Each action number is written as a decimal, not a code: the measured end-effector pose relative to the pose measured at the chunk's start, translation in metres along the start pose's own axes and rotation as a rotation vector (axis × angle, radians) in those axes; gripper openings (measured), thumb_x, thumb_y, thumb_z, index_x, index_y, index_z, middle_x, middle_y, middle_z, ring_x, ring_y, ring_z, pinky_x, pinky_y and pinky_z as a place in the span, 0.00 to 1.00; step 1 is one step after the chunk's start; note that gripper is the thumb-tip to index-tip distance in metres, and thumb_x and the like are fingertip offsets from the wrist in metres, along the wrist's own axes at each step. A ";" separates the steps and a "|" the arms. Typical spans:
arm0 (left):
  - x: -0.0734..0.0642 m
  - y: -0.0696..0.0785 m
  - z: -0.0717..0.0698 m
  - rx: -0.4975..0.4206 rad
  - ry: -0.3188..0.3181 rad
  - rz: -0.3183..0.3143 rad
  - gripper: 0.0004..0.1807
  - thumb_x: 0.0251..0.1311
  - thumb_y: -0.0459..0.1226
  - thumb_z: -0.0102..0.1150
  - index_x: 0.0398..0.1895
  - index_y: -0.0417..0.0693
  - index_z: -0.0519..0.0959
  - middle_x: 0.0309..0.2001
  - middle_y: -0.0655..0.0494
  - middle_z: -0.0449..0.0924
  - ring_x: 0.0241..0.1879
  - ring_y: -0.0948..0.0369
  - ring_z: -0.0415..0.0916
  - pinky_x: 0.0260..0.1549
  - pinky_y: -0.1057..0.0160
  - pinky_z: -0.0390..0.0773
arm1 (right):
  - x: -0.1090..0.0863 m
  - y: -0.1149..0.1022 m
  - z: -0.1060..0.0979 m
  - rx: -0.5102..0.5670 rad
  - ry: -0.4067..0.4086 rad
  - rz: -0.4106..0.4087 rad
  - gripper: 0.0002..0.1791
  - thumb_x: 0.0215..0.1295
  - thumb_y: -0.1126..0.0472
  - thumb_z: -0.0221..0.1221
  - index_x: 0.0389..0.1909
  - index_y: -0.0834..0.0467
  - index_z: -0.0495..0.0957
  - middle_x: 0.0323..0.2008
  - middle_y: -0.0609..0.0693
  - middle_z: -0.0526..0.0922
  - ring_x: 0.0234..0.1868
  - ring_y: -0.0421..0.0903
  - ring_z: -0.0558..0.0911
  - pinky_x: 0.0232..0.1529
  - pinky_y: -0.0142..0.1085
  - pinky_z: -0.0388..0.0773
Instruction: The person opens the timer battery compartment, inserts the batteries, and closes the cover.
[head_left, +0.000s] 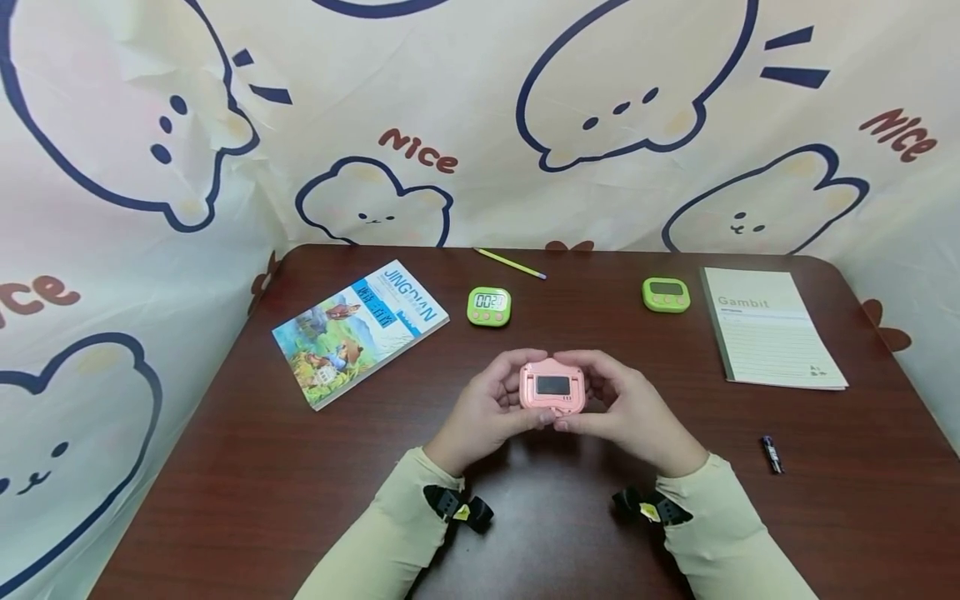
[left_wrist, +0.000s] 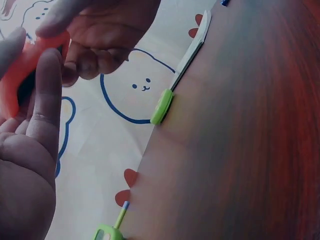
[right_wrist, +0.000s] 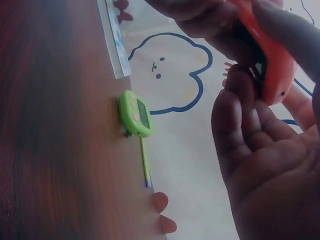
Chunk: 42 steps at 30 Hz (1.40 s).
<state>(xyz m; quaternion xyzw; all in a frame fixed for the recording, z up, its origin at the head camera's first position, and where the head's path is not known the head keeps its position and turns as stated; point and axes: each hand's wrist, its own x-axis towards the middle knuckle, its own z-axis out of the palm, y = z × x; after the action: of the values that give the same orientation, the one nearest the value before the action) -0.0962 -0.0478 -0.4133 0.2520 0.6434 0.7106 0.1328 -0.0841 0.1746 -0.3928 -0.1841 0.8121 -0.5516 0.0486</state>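
Here, we see left hand (head_left: 487, 408) and right hand (head_left: 632, 407) clamped on the pink device (head_left: 552, 387) | head view alone: its screen (head_left: 552, 385) | right wrist view: its dark underside (right_wrist: 248, 42)

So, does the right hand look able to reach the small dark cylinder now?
Probably yes: the small dark cylinder lies uncovered on the table, nothing between it and the right hand, though that hand should first release the pink device.

Pink device (head_left: 552, 386) between both hands (head_left: 486, 404) (head_left: 636, 408)
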 end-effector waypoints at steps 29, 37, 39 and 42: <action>0.004 -0.003 -0.004 0.267 0.028 -0.033 0.40 0.54 0.31 0.74 0.71 0.51 0.68 0.56 0.54 0.75 0.41 0.61 0.81 0.39 0.63 0.85 | 0.001 0.001 0.004 -0.080 0.131 -0.110 0.40 0.50 0.65 0.77 0.66 0.52 0.73 0.56 0.45 0.79 0.50 0.43 0.79 0.49 0.33 0.79; 0.004 -0.005 -0.007 0.255 0.041 -0.017 0.38 0.53 0.32 0.75 0.69 0.49 0.72 0.53 0.54 0.77 0.44 0.60 0.82 0.43 0.63 0.85 | 0.001 -0.002 0.007 -0.097 0.144 -0.127 0.41 0.50 0.62 0.78 0.67 0.50 0.72 0.57 0.45 0.78 0.51 0.42 0.79 0.49 0.33 0.79; 0.004 -0.004 -0.008 0.241 0.030 -0.018 0.37 0.54 0.31 0.75 0.69 0.48 0.72 0.53 0.52 0.77 0.45 0.59 0.82 0.43 0.62 0.85 | 0.001 -0.003 0.006 -0.095 0.143 -0.134 0.40 0.51 0.62 0.78 0.67 0.50 0.73 0.58 0.45 0.78 0.51 0.43 0.79 0.49 0.33 0.79; 0.004 -0.003 -0.009 0.236 0.026 -0.022 0.37 0.54 0.30 0.74 0.69 0.47 0.72 0.55 0.50 0.77 0.46 0.58 0.82 0.44 0.62 0.84 | 0.001 -0.003 0.006 -0.099 0.144 -0.132 0.40 0.51 0.62 0.78 0.66 0.50 0.73 0.57 0.44 0.79 0.51 0.42 0.79 0.49 0.33 0.79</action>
<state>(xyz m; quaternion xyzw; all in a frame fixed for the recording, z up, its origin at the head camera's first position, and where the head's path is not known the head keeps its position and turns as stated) -0.1045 -0.0528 -0.4159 0.2496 0.7271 0.6315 0.1016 -0.0829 0.1680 -0.3919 -0.1993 0.8260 -0.5244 -0.0553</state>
